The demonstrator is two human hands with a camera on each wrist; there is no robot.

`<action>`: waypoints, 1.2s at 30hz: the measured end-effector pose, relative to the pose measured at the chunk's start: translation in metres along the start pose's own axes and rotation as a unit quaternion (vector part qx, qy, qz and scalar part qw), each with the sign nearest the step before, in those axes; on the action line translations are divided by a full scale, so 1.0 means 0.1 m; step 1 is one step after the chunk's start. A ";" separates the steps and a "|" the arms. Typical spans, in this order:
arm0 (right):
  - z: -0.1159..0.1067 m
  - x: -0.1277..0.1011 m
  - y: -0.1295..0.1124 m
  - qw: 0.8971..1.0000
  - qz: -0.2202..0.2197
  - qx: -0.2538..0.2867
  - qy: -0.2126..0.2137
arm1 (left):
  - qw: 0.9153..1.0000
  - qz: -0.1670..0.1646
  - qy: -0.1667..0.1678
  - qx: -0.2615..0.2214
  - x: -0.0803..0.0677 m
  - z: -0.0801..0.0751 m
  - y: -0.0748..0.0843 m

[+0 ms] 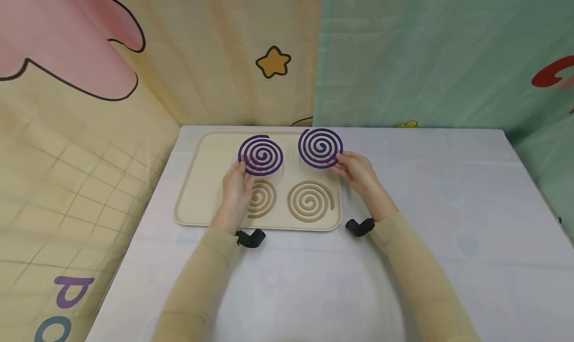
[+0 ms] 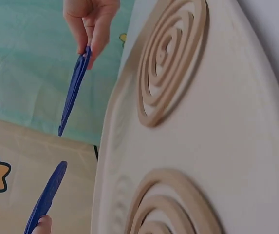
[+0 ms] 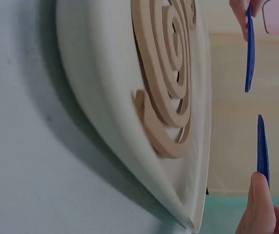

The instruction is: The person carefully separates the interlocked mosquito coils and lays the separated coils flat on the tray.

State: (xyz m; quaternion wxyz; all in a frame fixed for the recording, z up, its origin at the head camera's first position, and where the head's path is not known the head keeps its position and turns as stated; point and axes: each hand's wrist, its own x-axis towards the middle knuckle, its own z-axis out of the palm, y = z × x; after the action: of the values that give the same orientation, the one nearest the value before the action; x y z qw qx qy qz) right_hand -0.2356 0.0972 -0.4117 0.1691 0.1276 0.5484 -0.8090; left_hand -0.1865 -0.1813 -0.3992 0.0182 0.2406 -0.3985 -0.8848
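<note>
My left hand (image 1: 234,188) pinches a purple-blue mosquito coil (image 1: 263,155) by its lower left rim, raised over the tray (image 1: 208,175). A second coil of that colour (image 1: 321,146) is gripped at its lower right by my right hand (image 1: 358,171), above the tray's far right corner. In the right wrist view, the two held coils appear edge-on, thin and apart from each other. Two tan mosquito coils lie flat on the tray: one (image 1: 309,201) at its right end, the other (image 1: 257,198) beside it, partly hidden by my left hand.
A white-covered table (image 1: 448,207) carries the cream, low-rimmed tray at its back. Patterned curtains (image 1: 202,58) stand right behind the tray and along the left side. Black cameras (image 1: 251,238) sit on both wrists.
</note>
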 end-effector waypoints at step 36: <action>0.07 0.41 0.07 0.983 0.043 -0.174 0.051 | 0.966 0.028 0.077 0.247 0.61 -0.08 0.12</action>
State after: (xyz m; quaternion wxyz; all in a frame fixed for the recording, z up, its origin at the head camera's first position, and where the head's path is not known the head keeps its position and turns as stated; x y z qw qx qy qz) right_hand -0.2702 0.0829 -0.4307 0.1950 0.1607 0.6823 -0.6860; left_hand -0.2383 -0.2089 -0.4204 0.0144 0.2940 -0.6084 -0.7370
